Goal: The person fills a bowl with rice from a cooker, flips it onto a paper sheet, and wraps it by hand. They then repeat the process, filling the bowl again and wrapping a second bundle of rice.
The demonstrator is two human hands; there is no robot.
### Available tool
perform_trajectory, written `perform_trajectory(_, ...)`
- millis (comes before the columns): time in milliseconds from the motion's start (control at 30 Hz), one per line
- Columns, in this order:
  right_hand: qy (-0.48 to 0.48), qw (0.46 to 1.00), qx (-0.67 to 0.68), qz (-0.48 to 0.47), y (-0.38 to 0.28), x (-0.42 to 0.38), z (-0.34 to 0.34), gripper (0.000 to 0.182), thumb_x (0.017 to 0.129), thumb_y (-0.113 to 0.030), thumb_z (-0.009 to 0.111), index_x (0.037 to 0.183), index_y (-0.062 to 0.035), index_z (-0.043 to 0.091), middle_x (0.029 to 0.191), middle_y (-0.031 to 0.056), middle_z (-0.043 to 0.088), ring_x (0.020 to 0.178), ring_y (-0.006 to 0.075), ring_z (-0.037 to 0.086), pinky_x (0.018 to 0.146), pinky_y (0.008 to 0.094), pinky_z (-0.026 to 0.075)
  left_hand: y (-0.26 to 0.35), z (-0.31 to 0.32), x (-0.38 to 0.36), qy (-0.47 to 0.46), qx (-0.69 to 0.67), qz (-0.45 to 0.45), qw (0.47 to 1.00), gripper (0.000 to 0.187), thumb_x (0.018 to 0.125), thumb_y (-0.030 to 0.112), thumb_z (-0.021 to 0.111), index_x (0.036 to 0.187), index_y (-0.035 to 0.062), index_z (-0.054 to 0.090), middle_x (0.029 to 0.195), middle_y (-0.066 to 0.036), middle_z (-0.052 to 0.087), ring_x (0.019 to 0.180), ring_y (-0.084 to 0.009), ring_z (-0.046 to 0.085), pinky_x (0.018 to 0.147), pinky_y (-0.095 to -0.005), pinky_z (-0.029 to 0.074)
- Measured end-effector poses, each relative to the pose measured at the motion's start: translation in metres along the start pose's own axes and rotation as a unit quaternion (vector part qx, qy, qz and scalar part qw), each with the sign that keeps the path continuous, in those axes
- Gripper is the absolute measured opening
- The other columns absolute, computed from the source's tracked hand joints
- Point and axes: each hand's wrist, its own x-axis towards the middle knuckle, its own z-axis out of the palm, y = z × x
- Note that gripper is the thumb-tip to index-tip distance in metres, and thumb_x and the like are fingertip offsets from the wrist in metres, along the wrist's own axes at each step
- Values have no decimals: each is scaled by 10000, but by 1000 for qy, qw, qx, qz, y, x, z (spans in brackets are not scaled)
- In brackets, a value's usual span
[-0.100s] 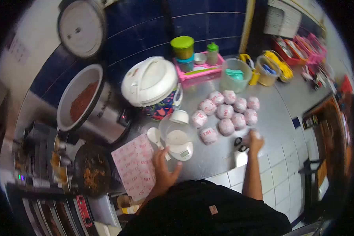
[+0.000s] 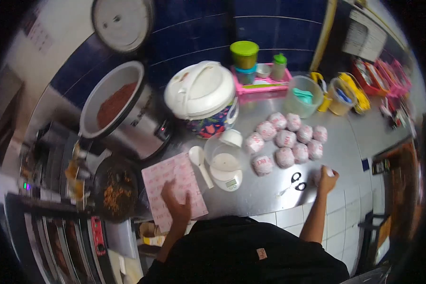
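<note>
My left hand (image 2: 176, 204) is over a stack of pink printed wrapping paper (image 2: 158, 173), thumb and fingers apart, holding nothing. Right of the paper lie a white rice paddle (image 2: 201, 166) and a kitchen scale (image 2: 230, 182) with a clear bowl (image 2: 222, 154) on it. A white cup (image 2: 231, 137) is at the bowl's rim. At the right, my right hand (image 2: 330, 181) is closed around something pale, mostly hidden by the fingers. Black-handled scissors (image 2: 297, 182) lie just left of it. Several paper-wrapped balls (image 2: 285, 139) are grouped beyond the scissors.
A large open cooker (image 2: 123, 120) with reddish-brown rice stands at the left, beside a pan (image 2: 116, 189) of cooked food. A closed white-lidded rice cooker (image 2: 201, 90) stands at the back. A pink tray (image 2: 262, 87) and plastic tubs (image 2: 304, 97) line the wall.
My left hand has moved left, from beside the scale to over the wrapping paper. My right hand stays closed near the scissors. The whole view has shifted.
</note>
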Motion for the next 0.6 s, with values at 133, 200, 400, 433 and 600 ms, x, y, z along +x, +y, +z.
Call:
perform_trajectory(133,49,980,-188,-42,-23,-29,36,640,747,-546,655,1192,-99,547,1058,209,598,1002,401,544,886,476,420,-119,-50,-23,80,58,-209,973,446,857,165,582,1235,-41,462,1259,-210,478,1179,-354,430,1019,-439,307)
perform_trajectory(200,99,966,-214,-105,-42,-41,35,612,777,-561,620,1193,-118,551,1066,184,592,996,405,533,878,480,413,-159,-48,-47,77,97,-292,948,377,884,173,540,1189,-47,506,1251,-209,496,1159,-345,450,1004,-427,330)
perform_trajectory(400,-153,878,238,-387,-144,-140,82,352,715,-107,694,1036,-16,585,984,127,578,950,288,536,878,390,408,-85,-6,-11,-343,69,17,937,380,938,306,462,1263,126,538,1320,-206,466,1252,-370,388,1040,-531,294)
perform_trajectory(433,-284,813,287,-420,-181,-169,76,416,694,-117,698,1078,-26,565,1040,132,563,1001,307,522,898,409,399,-70,2,-8,-341,67,15,937,380,938,306,462,1263,126,538,1320,-206,466,1252,-370,388,1040,-531,294)
perform_trajectory(600,-327,748,-32,-577,-257,-242,117,413,736,-124,648,1128,-57,537,1116,152,547,1035,328,523,862,468,424,-54,10,5,-396,74,-106,909,608,795,644,541,1317,337,486,1484,-221,172,1357,-498,69,960,-766,57)
